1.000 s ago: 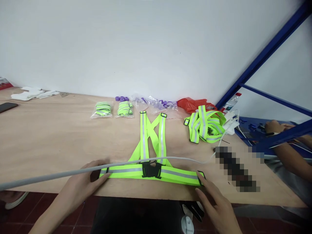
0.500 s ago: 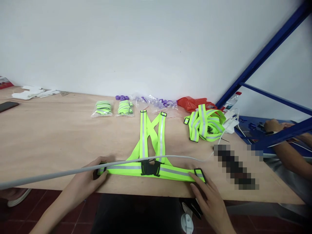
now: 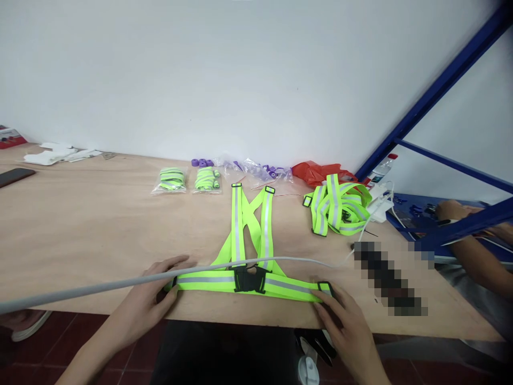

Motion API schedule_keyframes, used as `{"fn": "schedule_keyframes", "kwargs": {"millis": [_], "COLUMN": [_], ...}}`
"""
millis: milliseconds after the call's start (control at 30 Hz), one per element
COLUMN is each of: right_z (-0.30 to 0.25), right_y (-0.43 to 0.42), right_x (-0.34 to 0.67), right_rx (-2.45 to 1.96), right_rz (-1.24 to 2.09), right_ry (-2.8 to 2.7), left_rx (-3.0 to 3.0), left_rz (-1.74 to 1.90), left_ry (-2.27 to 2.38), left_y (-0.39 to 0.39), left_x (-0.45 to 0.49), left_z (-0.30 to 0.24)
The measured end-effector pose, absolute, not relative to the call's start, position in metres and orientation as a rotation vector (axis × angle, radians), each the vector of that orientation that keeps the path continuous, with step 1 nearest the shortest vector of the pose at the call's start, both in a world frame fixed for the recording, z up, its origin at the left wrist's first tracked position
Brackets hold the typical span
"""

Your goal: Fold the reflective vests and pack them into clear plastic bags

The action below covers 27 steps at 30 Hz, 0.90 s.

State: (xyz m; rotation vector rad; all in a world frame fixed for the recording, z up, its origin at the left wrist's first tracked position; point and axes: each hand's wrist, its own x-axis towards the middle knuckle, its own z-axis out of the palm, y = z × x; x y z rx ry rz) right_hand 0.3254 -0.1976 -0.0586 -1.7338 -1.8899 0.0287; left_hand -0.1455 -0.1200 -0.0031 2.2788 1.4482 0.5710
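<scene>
The reflective vest [image 3: 248, 251] lies flat on the wooden table [image 3: 80, 230], its waist band running along the near edge with the black buckle [image 3: 249, 279] clipped at the middle and 2 shoulder straps crossing away toward the wall. My worry is that near edge: the band sits close to it, so a tug toward the person could, I think, drag the band over the lip. The grey cable [image 3: 100, 286] also crosses over the band's left half, and it could snag the left hand [image 3: 150, 299] or pull the strap askew if lifted.

The left hand rests with fingers loosely curled on the band's left end, thumb spread above it; whether it pinches the webbing or only presses it down, I cannot tell. The right hand [image 3: 340, 315] lies over the right end at the black slider [image 3: 325, 287], fingers nearly flat, again pressing rather than plainly gripping.

Far right, a second vest [image 3: 339, 206] sits bundled, and 2 bagged vests [image 3: 188, 179] lie near the wall.
</scene>
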Motion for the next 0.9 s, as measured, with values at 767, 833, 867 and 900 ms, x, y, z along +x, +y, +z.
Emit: {"fn": "schedule_keyframes", "kwargs": {"millis": [767, 833, 867, 900], "right_z": [-0.007, -0.007, -0.007, -0.008], "right_y": [-0.166, -0.165, -0.165, -0.165], "right_x": [0.361, 0.363, 0.363, 0.364], "right_rx": [-1.756, -1.754, -1.756, -1.759], "right_rz": [0.647, 0.687, 0.704, 0.717], "right_ry": [-2.110, -2.086, -2.071, -2.056], "left_rx": [2.266, 2.248, 2.238, 2.229], "left_rz": [0.448, 0.423, 0.414, 0.406], "left_ry": [1.227, 1.227, 1.225, 1.221], "left_y": [-0.100, -0.098, -0.098, -0.097], "left_x": [-0.174, -0.176, -0.177, -0.177], "left_z": [0.015, 0.018, 0.020, 0.022]}}
